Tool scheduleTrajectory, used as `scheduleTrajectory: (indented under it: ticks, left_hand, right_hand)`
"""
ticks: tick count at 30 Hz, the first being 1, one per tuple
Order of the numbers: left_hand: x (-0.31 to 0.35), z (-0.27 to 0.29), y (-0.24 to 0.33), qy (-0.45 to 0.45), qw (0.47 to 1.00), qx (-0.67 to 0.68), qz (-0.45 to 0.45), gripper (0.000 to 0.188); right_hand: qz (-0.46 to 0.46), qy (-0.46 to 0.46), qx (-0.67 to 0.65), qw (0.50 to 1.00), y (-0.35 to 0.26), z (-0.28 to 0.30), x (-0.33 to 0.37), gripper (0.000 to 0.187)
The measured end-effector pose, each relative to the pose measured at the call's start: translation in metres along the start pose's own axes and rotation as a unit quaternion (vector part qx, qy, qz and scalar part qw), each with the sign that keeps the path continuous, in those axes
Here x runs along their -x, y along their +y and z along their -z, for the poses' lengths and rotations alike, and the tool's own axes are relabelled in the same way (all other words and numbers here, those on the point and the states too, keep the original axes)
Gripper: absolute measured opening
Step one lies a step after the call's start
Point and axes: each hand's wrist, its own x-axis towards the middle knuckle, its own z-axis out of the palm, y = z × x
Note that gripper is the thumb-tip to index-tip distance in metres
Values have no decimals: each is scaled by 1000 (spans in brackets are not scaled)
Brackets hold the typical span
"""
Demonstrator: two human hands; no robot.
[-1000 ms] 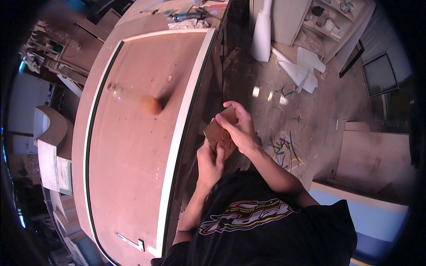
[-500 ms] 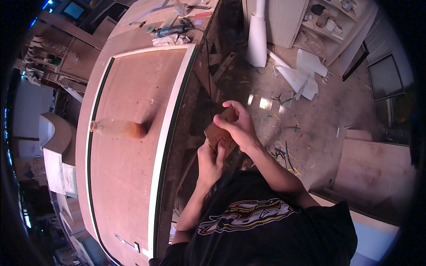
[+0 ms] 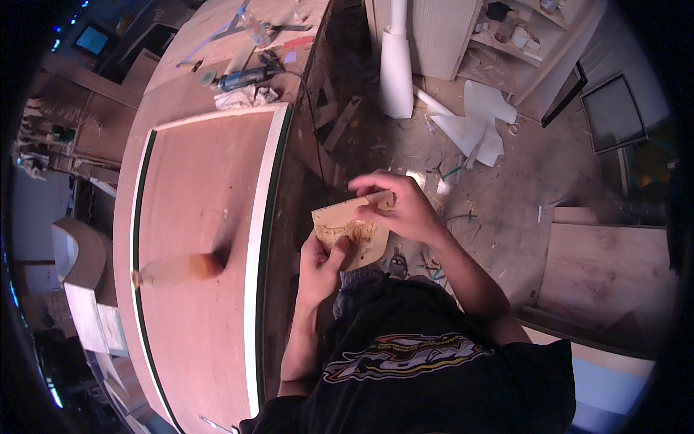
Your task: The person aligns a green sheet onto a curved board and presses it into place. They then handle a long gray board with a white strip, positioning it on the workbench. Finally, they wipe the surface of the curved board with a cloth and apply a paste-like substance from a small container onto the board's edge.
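Note:
Both hands hold a flat tan sheet point(image 3: 336, 215), smeared with yellow-brown stains, in front of my body beside the bench. My left hand point(image 3: 318, 271) grips its lower left edge, the thumb pressed on the stained face. At the upper right corner my right hand point(image 3: 401, 206) has its thumb on the face and its fingers bent over the top edge. To the left, a clear bottle point(image 3: 177, 270) with orange-brown contents seems to stand on a large brown panel point(image 3: 195, 340), which is edged with pale and dark green strips.
Farther up the bench lie a blue power tool point(image 3: 246, 77), a crumpled cloth point(image 3: 242, 97) and another clear bottle point(image 3: 253, 27). White sheets point(image 3: 481, 123) and scraps litter the floor right of the bench. Wooden boards point(image 3: 614, 271) are at the right.
The sheet has turned so its stained face shows more fully. My right hand has shifted along its top edge. The whole view has tilted, so the bench sits lower and farther left.

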Motion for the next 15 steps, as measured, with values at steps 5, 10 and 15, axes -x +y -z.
scheduleTrajectory:
  ticks: [5,10,15]
  left_hand:
    - [-66,19,17,-19,996,-75,-35,25]
    - [-133,48,45,-10,995,-73,-70,26]
    - [-182,79,72,-51,997,-54,-32,28]
  right_hand:
    - [-37,32,-33,998,9,8,-69,11]
    - [-60,93,-37,993,24,-3,-138,17]
    - [-179,280,-274,903,43,11,-216,32]
